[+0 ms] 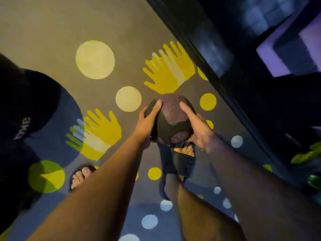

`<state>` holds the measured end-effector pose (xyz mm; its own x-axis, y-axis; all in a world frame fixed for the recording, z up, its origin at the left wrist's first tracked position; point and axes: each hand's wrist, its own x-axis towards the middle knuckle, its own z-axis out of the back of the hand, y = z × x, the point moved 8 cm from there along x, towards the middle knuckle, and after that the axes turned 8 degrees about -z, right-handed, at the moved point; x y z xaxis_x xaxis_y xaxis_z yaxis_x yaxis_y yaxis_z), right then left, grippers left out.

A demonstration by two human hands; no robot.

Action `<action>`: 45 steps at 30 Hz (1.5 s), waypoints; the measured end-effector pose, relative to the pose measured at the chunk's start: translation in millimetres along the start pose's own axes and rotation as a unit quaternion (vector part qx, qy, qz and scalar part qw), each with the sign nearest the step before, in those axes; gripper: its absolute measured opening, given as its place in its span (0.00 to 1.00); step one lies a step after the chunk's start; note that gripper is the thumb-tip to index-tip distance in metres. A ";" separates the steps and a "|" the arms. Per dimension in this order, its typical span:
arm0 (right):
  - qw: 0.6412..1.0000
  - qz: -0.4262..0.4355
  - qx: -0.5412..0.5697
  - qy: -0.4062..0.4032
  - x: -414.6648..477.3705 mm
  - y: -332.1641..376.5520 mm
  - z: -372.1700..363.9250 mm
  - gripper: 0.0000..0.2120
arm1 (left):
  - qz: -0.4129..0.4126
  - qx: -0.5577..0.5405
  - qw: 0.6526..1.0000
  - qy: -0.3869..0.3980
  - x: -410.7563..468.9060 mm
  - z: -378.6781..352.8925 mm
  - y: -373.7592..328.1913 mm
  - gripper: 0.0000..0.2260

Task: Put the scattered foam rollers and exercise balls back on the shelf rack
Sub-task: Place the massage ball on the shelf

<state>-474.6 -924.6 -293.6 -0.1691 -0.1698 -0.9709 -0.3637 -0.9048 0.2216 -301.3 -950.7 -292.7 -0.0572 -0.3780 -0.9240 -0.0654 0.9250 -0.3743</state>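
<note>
Only one print near you: white letters on the big dark ball (26, 108) at your left. They sit sideways, partly cut off, not readable.

A single wide-angle head camera looks steeply down, close over both outstretched forearms, onto the patterned carpet (57, 32) and the person's feet, with a dark shelf edge (217, 70) crossing diagonally at the right.
</note>
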 end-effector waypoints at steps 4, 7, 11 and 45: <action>0.997 -0.016 -0.042 -0.058 -55.6 -1.6 -1.1 0.34 | 0.010 -0.003 0.998 -0.055 -41.9 24.6 -5.7 0.38; 0.996 -0.006 -0.051 -0.071 -125.7 -8.9 -19.8 0.35 | 0.008 -0.032 0.995 -0.095 -110.8 51.7 -19.7 0.38; 0.997 0.053 -0.018 -0.060 -215.1 11.5 -44.9 0.42 | -0.067 -0.069 0.985 -0.144 -205.8 75.2 -71.7 0.18; 0.944 0.242 0.040 -0.221 -399.6 455.4 78.0 0.54 | -0.414 0.308 0.857 -0.023 -309.9 -205.6 -476.3 0.27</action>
<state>-644.1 -1238.4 202.3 -0.6925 -0.3605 -0.6249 -0.2109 -0.7271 0.6533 -457.2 -1282.2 187.9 -0.2051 -0.9250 -0.3199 0.4741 0.1920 -0.8593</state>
